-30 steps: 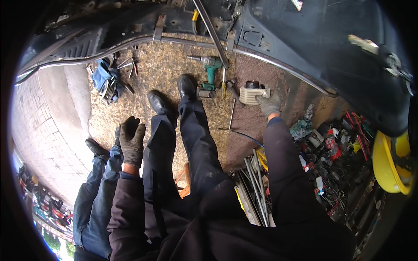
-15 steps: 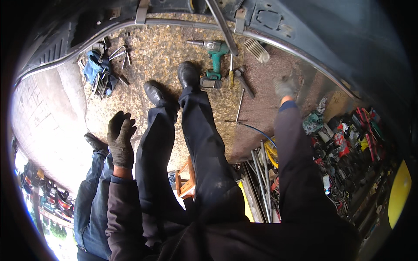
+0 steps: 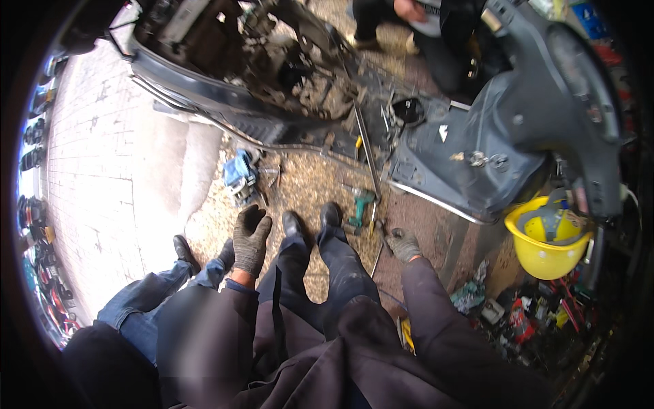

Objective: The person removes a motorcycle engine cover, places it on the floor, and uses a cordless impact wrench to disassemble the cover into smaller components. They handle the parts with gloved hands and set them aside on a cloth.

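Observation:
My left hand (image 3: 251,242), in a dark grey work glove, is raised over the ground with fingers loosely bent and apart, nothing visible in it. The gloved right hand (image 3: 405,245) has its fingers curled together; whether a small thing sits in them is hidden. Right beside those fingers lies a hammer (image 3: 384,238) on the ground. A green cordless impact driver (image 3: 360,206) and a screwdriver (image 3: 372,226) lie just left of it. Ahead stands a partly stripped motor scooter, its grey footboard (image 3: 436,163) holding small metal parts (image 3: 480,159).
A yellow hard hat (image 3: 545,255) hangs at the scooter's front. Blue cloth (image 3: 238,167) and metal tools lie on the ground left. Someone in jeans (image 3: 146,290) is close on my left; another person's hand (image 3: 410,10) shows beyond the scooter. Mixed clutter (image 3: 524,320) fills the lower right.
The view has tilted up, bringing in the scooter, the hard hat and the far person. My right hand has come back toward the hammer and its fingers have curled. The left stays raised.

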`<state>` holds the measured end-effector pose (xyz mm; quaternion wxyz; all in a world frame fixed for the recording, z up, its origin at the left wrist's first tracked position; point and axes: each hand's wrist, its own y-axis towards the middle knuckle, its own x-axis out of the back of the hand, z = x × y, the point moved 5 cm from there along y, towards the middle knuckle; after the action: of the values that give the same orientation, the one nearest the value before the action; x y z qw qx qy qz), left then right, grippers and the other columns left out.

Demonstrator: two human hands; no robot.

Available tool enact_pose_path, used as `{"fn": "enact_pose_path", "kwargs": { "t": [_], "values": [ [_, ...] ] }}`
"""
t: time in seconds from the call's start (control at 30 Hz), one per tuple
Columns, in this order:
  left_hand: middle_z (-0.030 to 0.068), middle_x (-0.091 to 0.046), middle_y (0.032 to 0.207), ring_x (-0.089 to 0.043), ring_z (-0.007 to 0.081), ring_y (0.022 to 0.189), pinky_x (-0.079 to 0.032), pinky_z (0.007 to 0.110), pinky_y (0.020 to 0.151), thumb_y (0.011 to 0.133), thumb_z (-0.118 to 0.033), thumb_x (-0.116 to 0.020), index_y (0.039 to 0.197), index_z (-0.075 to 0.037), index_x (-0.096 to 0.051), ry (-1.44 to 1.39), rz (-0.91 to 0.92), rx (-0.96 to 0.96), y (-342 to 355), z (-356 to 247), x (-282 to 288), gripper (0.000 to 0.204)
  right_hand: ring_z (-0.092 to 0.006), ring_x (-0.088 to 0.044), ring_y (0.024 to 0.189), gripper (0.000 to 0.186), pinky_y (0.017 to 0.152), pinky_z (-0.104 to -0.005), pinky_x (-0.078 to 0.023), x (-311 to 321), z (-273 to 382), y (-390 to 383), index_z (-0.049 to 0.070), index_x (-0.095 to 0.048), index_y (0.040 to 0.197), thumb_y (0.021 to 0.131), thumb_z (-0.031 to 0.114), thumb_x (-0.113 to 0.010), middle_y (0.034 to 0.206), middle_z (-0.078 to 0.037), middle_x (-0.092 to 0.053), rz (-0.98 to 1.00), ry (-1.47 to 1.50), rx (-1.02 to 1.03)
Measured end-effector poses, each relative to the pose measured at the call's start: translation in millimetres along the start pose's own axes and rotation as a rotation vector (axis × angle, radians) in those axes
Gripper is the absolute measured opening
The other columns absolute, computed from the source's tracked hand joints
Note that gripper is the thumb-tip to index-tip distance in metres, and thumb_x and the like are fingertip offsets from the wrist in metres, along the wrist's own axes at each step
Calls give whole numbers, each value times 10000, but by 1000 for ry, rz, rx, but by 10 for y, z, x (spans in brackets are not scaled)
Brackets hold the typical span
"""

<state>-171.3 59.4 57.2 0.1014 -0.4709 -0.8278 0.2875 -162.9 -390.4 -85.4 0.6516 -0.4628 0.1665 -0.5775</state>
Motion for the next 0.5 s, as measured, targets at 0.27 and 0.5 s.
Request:
{"fn": "enact_pose_path", "kwargs": {
  "t": [0.27,0.5],
  "values": [
    [71,-619,1123,-585,170,1025,-456,304,930,897,-79,-661,1236,7,-515,-29,-15,-203,-517,-971,268,379,-171,-584,835,195,729,-310,-513,302,711,-328,19,-599,1065,874,19,-635,919,-33,-605,64,-95,127],
    [78,-608,1065,-584,144,859,-496,275,690,876,-178,-681,1247,5,-501,50,-79,-352,-802,-1261,578,451,-241,-642,930,359,857,-372,-518,423,879,-429,19,-640,1129,836,209,-722,969,-111,-681,-50,-624,268]
  ]
}}
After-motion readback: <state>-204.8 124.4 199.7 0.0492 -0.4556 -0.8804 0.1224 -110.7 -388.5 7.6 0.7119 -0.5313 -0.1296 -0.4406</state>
